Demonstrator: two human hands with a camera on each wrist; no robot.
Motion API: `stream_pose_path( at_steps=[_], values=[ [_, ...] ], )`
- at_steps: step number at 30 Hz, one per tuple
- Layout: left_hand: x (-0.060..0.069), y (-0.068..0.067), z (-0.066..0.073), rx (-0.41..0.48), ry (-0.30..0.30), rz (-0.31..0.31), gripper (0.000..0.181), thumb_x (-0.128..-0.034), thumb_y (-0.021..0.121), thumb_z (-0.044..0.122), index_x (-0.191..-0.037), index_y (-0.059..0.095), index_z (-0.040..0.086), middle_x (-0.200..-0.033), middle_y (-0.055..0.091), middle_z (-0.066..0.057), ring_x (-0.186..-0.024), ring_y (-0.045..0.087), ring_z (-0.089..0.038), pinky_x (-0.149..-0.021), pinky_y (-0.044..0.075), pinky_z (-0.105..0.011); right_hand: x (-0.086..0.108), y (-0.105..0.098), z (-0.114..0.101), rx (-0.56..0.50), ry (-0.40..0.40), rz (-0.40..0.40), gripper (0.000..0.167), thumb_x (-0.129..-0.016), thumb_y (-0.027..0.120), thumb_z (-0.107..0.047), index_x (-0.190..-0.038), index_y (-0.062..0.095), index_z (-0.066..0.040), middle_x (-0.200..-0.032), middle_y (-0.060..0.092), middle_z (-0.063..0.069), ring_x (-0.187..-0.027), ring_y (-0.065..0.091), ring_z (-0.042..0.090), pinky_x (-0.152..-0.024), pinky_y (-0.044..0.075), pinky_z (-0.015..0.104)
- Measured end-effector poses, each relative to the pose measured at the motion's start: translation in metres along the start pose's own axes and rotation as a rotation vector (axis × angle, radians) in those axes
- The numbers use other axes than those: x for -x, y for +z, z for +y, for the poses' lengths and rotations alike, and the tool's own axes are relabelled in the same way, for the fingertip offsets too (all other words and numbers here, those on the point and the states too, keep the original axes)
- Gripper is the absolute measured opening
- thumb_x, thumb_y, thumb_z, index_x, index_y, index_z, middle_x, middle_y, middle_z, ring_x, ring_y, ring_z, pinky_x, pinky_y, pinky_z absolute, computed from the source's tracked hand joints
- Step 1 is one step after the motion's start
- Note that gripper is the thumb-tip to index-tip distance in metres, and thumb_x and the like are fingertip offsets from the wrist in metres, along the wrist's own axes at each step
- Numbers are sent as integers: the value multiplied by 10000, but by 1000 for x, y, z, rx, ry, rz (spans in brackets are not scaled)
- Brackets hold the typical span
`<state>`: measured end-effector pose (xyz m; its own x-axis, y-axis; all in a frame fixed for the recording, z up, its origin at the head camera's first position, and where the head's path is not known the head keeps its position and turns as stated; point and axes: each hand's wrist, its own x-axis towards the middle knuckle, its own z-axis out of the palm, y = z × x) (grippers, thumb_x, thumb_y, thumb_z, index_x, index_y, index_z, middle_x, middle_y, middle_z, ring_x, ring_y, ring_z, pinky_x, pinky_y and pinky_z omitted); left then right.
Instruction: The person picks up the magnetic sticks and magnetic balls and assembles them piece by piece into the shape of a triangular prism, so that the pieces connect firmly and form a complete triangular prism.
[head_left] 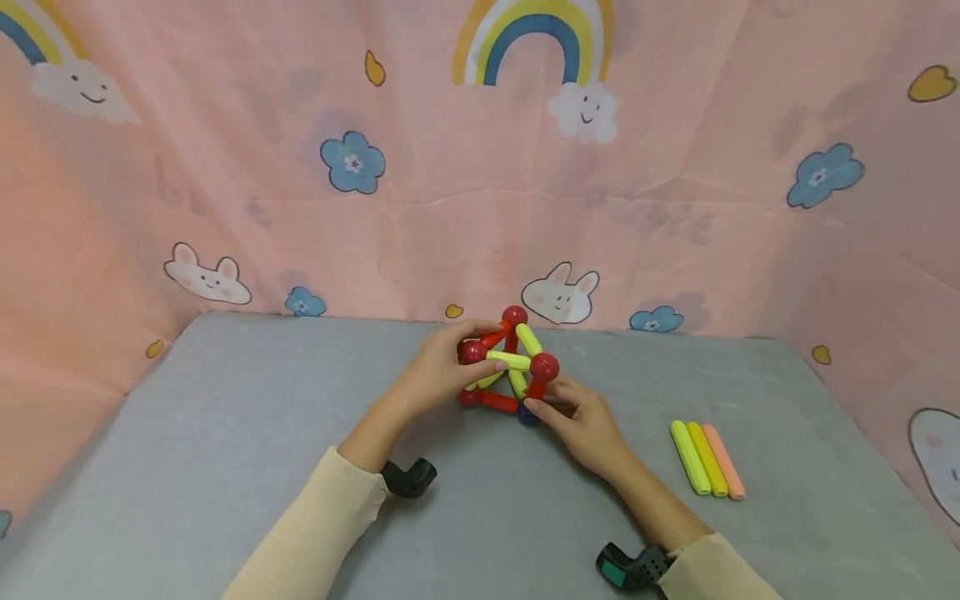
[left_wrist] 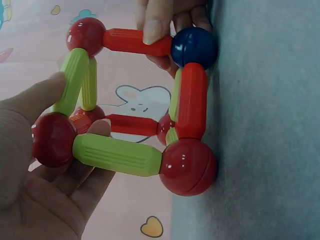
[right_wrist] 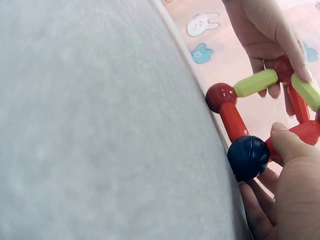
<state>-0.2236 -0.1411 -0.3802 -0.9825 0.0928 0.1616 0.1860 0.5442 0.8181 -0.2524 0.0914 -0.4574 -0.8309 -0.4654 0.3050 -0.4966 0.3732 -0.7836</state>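
A frame of magnetic rods and balls [head_left: 508, 361] stands on the grey table between the hands. Red and yellow-green rods link red balls, with one dark blue ball [left_wrist: 195, 47] at a low corner. My left hand [head_left: 435, 371] holds the upper left side, its thumb on a yellow-green rod [left_wrist: 75, 75] and its fingers behind a red ball [left_wrist: 54, 140]. On the other side my right hand [head_left: 588, 425] pinches the upright red rod [left_wrist: 135, 41] just above the blue ball. Part of the frame's far side is hidden.
To the right lie three loose rods [head_left: 707, 460] side by side: yellow-green, yellow and orange-pink. A pink printed cloth [head_left: 450, 225] rises behind the table [head_left: 247, 467] and along its sides. Each wrist carries a black camera mount [head_left: 411, 478].
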Motion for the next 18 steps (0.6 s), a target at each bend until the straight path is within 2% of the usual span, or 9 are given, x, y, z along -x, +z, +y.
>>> stream_pose_path(
  at_steps=[4, 7, 10, 13, 16, 18],
  values=[
    [0, 2, -2, 66, -26, 1, 478, -888, 789, 257, -1330, 611, 214, -1253, 661, -44, -1023, 652, -190, -870, 603, -322, 0, -1, -2, 38, 3, 2, 264, -954, 709, -276, -1142, 760, -99, -1202, 732, 85, -1007, 733, 227, -869, 609, 409],
    [0, 3, -3, 107, -50, -6, 486, -900, 772, 257, -1349, 587, 228, -1197, 667, -61, -969, 659, -189, -831, 611, -313, 0, -2, -5, 85, -5, 11, 254, -948, 715, -269, -1119, 764, -88, -1140, 752, 85, -962, 737, 216, -842, 614, 421],
    [0, 4, -5, 140, -61, -14, 492, -913, 753, 253, -1366, 562, 236, -1168, 658, -71, -911, 662, -177, -811, 612, -304, 0, -2, -7, 141, -31, 26, 232, -939, 725, -258, -1078, 772, -79, -1054, 768, 75, -883, 725, 182, -790, 612, 356],
    [0, 5, -8, 173, -53, -24, 516, -918, 746, 249, -1390, 537, 241, -1228, 639, -92, -912, 663, -189, -841, 608, -326, 0, -1, -6, 179, -65, 43, 221, -928, 737, -251, -1061, 775, -79, -1009, 773, 61, -834, 712, 150, -751, 593, 290],
    [1, 5, -15, 195, -48, -45, 625, -897, 771, 232, -1453, 485, 233, -1311, 620, -92, -1004, 671, -229, -921, 592, -381, 0, 0, -4, 188, -97, 50, 218, -914, 753, -242, -1059, 773, -80, -989, 775, 54, -801, 708, 134, -724, 584, 262],
    [2, 4, -22, 172, -51, -61, 681, -870, 800, 207, -1470, 479, 202, -1335, 620, -78, -1072, 661, -236, -977, 571, -403, 0, 1, -2, 165, -103, 42, 212, -906, 764, -232, -1055, 770, -81, -992, 775, 53, -798, 723, 136, -727, 592, 255]
  ],
)
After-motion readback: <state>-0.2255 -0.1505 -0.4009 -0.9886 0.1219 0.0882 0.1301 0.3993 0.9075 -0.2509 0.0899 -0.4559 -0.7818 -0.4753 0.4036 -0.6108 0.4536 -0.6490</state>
